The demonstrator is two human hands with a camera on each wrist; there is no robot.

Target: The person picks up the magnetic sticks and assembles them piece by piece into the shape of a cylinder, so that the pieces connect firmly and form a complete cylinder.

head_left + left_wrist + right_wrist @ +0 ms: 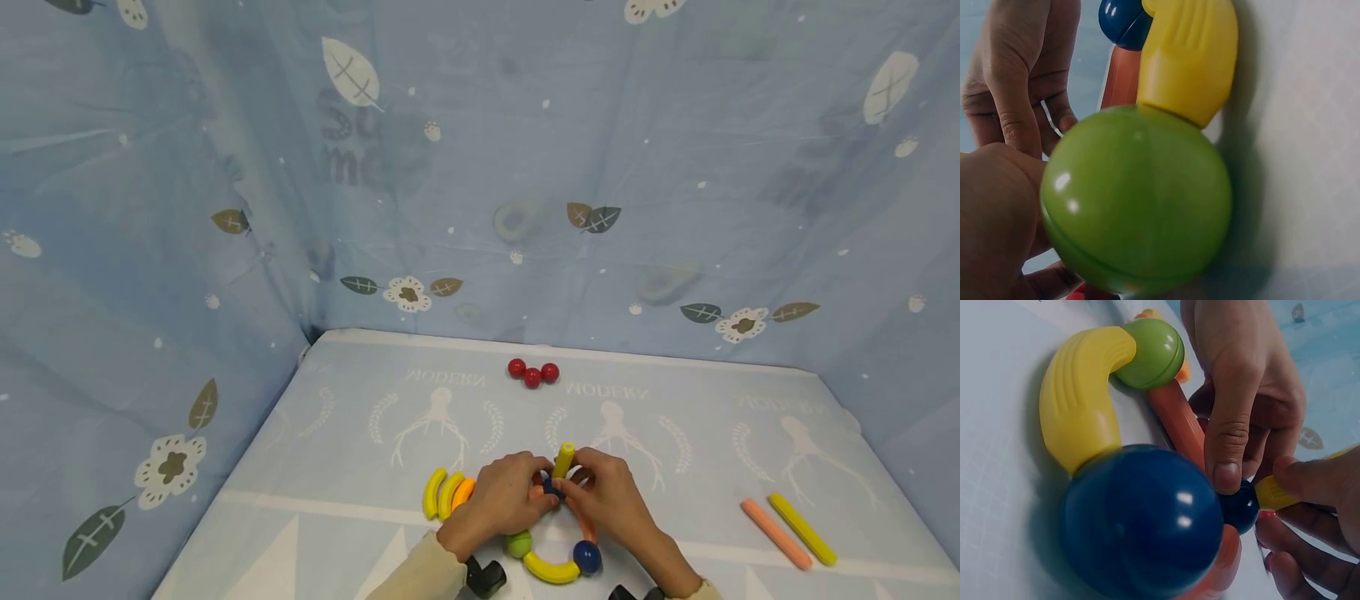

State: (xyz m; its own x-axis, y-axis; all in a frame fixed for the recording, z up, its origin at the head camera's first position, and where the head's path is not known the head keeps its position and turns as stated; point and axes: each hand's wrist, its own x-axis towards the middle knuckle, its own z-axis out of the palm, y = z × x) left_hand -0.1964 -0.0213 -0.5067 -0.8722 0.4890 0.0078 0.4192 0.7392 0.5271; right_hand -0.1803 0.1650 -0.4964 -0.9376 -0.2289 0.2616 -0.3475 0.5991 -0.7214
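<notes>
A ring of toy pieces lies between my hands: a green ball (pixel 519 545), a curved yellow piece (pixel 551 571), a blue ball (pixel 587 557) and salmon rods (pixel 1179 422). At its far end sits another dark blue ball (pixel 1239 507). My left hand (pixel 504 495) grips that far ball, its thumb (pixel 1229 478) pressed on top. A yellow rod (pixel 564 461) stands tilted up from the same ball, one end against it. My right hand (pixel 611 502) pinches this rod near its lower end between thumb and fingers.
Left of my left hand lie two curved yellow pieces (pixel 433 493) and a curved orange one (pixel 462 493). Several red balls (pixel 532 377) sit near the table's back edge. On the right, a salmon rod (pixel 776 533) lies beside a yellow rod (pixel 802 529). Blue patterned cloth (pixel 480 167) surrounds the table.
</notes>
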